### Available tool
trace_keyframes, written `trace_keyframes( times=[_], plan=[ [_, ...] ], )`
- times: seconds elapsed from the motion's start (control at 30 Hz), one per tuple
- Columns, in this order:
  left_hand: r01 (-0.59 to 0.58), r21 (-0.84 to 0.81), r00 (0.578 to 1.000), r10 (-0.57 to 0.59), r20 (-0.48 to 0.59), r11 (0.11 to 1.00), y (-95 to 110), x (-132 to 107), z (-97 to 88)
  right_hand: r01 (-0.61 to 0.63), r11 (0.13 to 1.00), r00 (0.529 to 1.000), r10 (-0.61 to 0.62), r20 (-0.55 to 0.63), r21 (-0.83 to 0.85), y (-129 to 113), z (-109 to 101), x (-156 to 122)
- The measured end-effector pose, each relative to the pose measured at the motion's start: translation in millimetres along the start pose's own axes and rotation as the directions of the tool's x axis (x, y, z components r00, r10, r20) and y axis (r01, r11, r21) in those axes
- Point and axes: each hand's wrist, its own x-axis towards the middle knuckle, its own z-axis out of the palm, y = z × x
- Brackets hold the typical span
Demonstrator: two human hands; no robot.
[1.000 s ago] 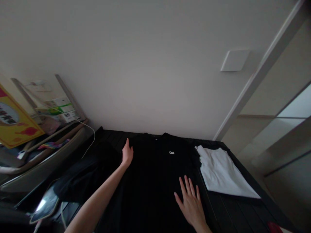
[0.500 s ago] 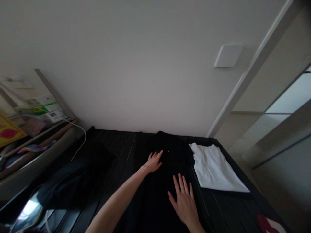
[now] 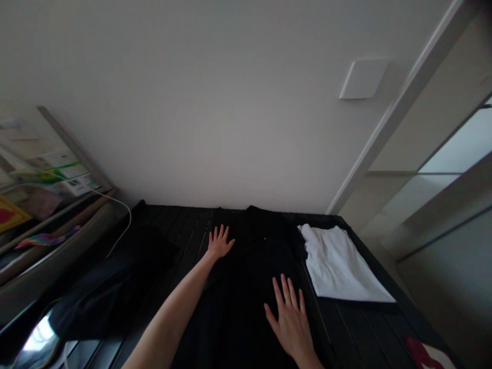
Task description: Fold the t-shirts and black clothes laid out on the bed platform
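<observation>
Dark slatted surface (image 3: 348, 328) fills the lower frame, pushed against a pale wall at 12 o'clock. Black garment (image 3: 246, 292) lies spread lengthwise down its middle, collar end toward the wall; black on black, so its edges and any folds are hard to trace. Dark heap (image 3: 111, 287) of cloth at 9 o'clock of it, well apart, shape unreadable. White garment (image 3: 340, 266) lies folded at 3 o'clock, just beside the black one, probably kept to the side to leave the middle free. Right hand (image 3: 291, 323) rests palm-down on the near part of the black garment, at 5 o'clock in frame, fingers (image 3: 289, 294) spread wide and gripping nothing; wrist cut off by the bottom edge. Left hand (image 3: 220, 242) lies flat near the garment's far left edge, at 11 o'clock from the right hand, fingers likewise splayed, empty. Flat palms likely pin and smooth the cloth. White cable (image 3: 122, 230) trails in from cluttered boxes (image 3: 65, 177) at 9 o'clock. Wall plate (image 3: 363, 79) at 2 o'clock. Red item (image 3: 421, 353) at 5 o'clock, cut off, unidentifiable.
</observation>
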Motion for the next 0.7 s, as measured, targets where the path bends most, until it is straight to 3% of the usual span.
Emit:
trace_keyframes(
  times=[0.13, 0.23, 0.37, 0.5, 0.7],
  plan=[
    [-0.02, 0.047, 1.0, 0.02, 0.013, 0.999, -0.6, -11.5, 1.4, 0.003, 1.0, 1.0, -0.003, -0.013, 0.009, 0.6, 0.7, 0.0],
    [-0.059, 0.057, 0.998, 0.061, -0.035, 0.997, 1.1, -42.6, 1.8, 0.006, 1.0, 1.0, -0.005, -0.024, 0.016, 1.1, 2.2, -0.1],
    [-0.131, -0.018, 0.989, 0.129, -0.068, 0.991, -7.1, -107.6, 2.9, 0.008, 1.0, 0.999, -0.008, -0.035, 0.007, 1.6, 3.4, 0.0],
    [-0.17, -0.088, 0.985, 0.169, -0.02, 0.981, -21.4, -178.0, -7.9, 0.015, 1.0, 0.999, -0.015, -0.043, 0.002, 2.4, 4.5, -0.7],
    [0.039, 0.075, 0.992, -0.048, 0.118, 0.996, -26.9, -267.3, -43.4, 0.004, 1.0, 0.999, -0.004, -0.037, -0.003, 3.0, 6.8, -2.8]
  ],
)
